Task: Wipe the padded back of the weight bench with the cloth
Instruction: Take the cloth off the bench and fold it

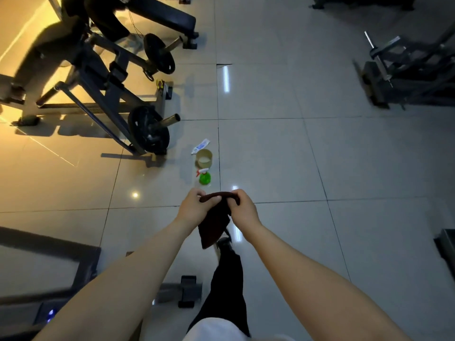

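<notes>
I see both arms stretched forward over the tiled floor (283,156), and between them a dark cloth (214,222). My left hand (194,207) is closed on the cloth's rolled top edge, fingers curled over it, and my right hand (242,207) pinches the same edge just beside it, so the fabric hangs down from both grips above a dark shoe (225,243) and trouser leg. On the floor just beyond the hands stands a green spray bottle (204,177), then a roll of tape (204,158) touching or nearly touching it, then a small white tube (200,146) lying flat. A padded black bench (162,17) sits far off at the upper left, well apart from the cloth, behind a plate-loaded machine (110,94) carrying two weight plates.
</notes>
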`<state>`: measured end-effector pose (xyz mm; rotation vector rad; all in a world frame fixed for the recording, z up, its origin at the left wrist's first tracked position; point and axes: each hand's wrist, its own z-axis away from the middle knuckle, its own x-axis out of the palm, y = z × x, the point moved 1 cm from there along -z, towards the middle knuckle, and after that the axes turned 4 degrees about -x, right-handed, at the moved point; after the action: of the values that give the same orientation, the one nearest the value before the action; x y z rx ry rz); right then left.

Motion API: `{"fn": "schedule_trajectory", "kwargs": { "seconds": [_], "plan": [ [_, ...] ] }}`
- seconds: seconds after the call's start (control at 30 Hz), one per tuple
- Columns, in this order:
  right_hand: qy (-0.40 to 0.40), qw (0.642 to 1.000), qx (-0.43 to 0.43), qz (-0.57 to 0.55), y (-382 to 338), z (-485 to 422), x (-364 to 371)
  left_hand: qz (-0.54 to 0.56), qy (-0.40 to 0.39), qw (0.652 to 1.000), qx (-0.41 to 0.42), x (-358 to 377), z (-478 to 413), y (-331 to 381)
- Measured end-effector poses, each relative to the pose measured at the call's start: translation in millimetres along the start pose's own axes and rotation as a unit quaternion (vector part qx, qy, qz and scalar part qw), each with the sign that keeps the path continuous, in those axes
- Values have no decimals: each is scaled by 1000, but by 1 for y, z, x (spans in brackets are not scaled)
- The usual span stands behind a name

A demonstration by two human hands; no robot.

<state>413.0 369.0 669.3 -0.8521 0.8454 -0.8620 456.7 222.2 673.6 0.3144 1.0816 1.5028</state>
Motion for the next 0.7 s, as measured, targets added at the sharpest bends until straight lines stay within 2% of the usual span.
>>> {"fn": "schedule_trajectory", "kwargs": {
  "seconds": [0.1, 0.37, 0.5, 0.6, 0.7],
  "plan": [
    [2, 1000, 26, 16, -7, -77, 16, 62, 41, 996, -40, -1, -71, 12],
    [30, 993, 108, -20, -11, -315, 50, 225, -4, 964, -143, 8, -288, 43],
    [-9, 991, 130, -33, 15, -436, 77, 229, -3, 960, -161, 25, -400, 24],
    [-47, 991, 115, 44, 59, -533, 107, 192, 21, 971, -138, 47, -488, -9],
    [-50, 987, 87, 124, 115, -623, 141, 186, 66, 970, -144, 73, -581, -51]
  ]
}}
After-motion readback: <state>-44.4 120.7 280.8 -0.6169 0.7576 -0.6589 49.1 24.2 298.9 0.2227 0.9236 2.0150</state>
